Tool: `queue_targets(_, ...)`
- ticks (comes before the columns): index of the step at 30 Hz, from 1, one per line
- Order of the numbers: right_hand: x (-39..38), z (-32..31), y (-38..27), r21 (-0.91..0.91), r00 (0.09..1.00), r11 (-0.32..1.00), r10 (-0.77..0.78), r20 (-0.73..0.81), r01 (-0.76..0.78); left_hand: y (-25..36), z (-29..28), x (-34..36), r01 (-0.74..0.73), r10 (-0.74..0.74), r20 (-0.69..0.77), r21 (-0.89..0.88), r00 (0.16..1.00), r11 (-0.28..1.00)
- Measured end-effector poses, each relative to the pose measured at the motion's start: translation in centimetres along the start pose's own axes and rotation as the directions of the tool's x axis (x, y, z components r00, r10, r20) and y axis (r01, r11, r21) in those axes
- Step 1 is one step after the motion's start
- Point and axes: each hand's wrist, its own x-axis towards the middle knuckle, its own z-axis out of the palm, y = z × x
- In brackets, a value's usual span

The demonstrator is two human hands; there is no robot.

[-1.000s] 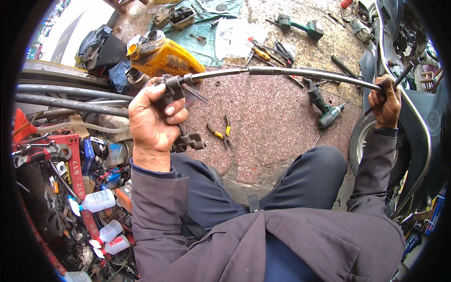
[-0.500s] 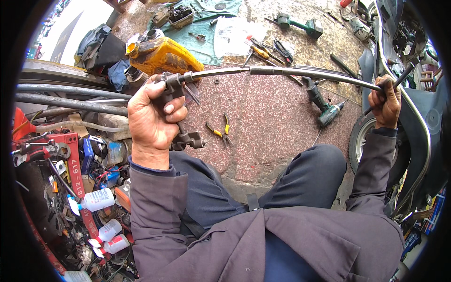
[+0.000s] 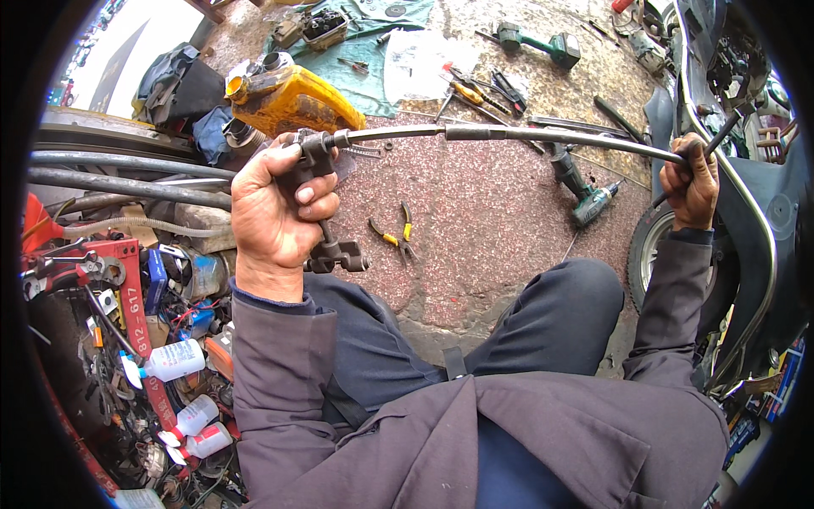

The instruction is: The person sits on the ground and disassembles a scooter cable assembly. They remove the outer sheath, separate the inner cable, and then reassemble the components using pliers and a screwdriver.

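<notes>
My left hand (image 3: 275, 216) is closed round a dark, greasy metal fitting (image 3: 315, 161), whose lower end with a forked, pin-like piece sticks out below my fingers. From the top of this fitting a long thin grey-and-black rod or cable (image 3: 487, 133) runs across to the right, with a thicker dark sleeve near its middle. At the other end my right hand (image 3: 693, 188) wraps round it, and a dark bar-like piece crosses at that fist. The span hangs above the floor, fairly level; whether it is stiff or flexible I cannot tell.
Yellow-handled pliers (image 3: 395, 235) lie on the speckled floor, with a green cordless drill (image 3: 585, 191) to their right. Beyond stand a yellow jug (image 3: 297, 100) and another power tool (image 3: 543, 42). Spray bottles (image 3: 176, 360) and clutter fill the left; a vehicle's wheel (image 3: 657, 250) is close at right.
Both hands keep their holds. The rod or cable has turned or shifted slightly, and its dark sleeve sits a little farther left and lower. Otherwise little differs.
</notes>
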Motion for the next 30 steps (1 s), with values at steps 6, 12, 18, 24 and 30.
queue_targets(6, 0.0, 0.7, 0.3, -0.08, 0.999, 0.996, -0.031, -0.016, 0.03, -0.2, 0.2, 0.1, -0.009, 0.011, -0.045, 0.035, 0.999, 0.999)
queue_targets(12, 0.8, 2.6, 1.8, -0.263, 0.966, 0.96, -0.152, -0.21, 0.094, -0.5, 0.6, 0.2, -0.021, 0.03, -0.126, 0.077, 0.992, 0.997)
queue_targets(18, 1.2, 4.0, 4.8, -0.474, 0.888, 0.878, -0.17, -0.427, -0.06, -1.1, 1.7, 0.1, -0.073, 0.101, -0.188, 0.151, 0.977, 0.986)
queue_targets(24, 0.9, 3.5, 6.3, -0.946, 0.827, 0.323, -0.537, -0.165, 0.021, -1.3, 2.9, 0.3, -0.162, 0.238, -0.258, 0.284, 0.937, 0.945)
queue_targets(30, 0.5, 3.2, 6.9, -0.933, 0.952, 0.327, -0.209, -0.225, -0.149, -1.8, 3.2, 0.0, -0.29, 0.42, -0.23, 0.442, 0.878, 0.849)
